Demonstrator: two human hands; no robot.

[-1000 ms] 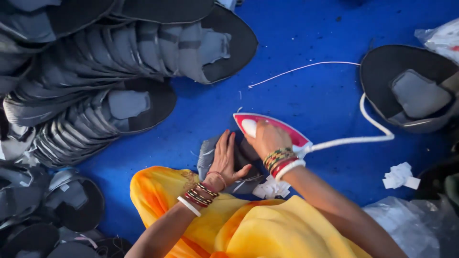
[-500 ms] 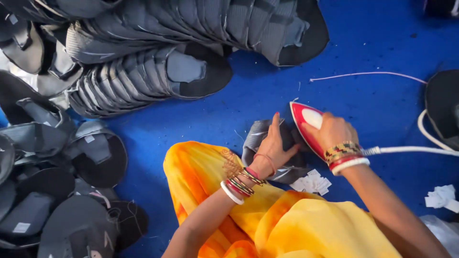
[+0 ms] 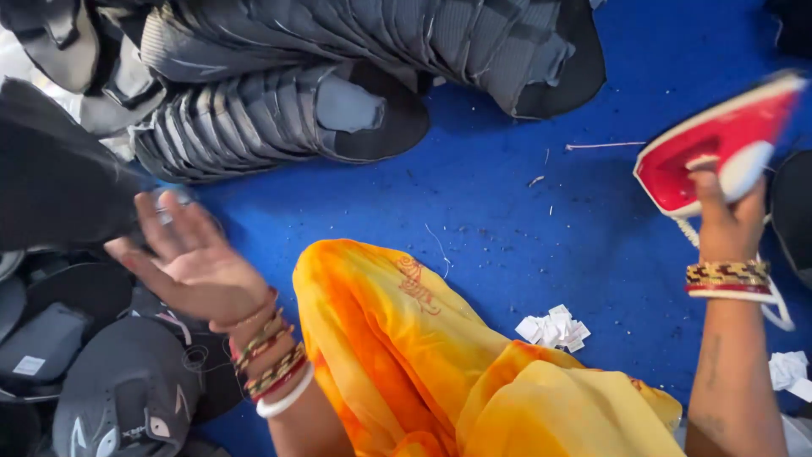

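**Iron lifted clear, left hand swung out to the cap pile**

The pressing has broken off. Half a second ago the red-and-white iron (image 3: 719,148) sat low beside the grey piece on the blue floor (image 3: 507,211), with the left hand steadying that piece. Now the right hand (image 3: 723,216) holds the iron up and off to the right, its red body tilted and blurred with motion, fingers closed around the handle in a full grip. The white cord (image 3: 774,309) trails down past the bangled wrist.

The left hand (image 3: 190,262) has left the spot in front of the orange and yellow garment (image 3: 423,355) and now hovers, palm up and fingers spread wide, over the heap of dark caps (image 3: 101,372) at the left; it holds nothing. Whether it has just let a piece go or is reaching for one cannot be told. The grey piece that lay under the iron is no longer in view where it was.

Judging from this, one pressing appears finished and the hands are between pieces: iron parked in the air, free hand at the pile. Fanned rows of grey cap panels (image 3: 279,118) lie well apart at the top, and a small cluster of white paper tags (image 3: 554,328) rests on the floor just beside the knee.
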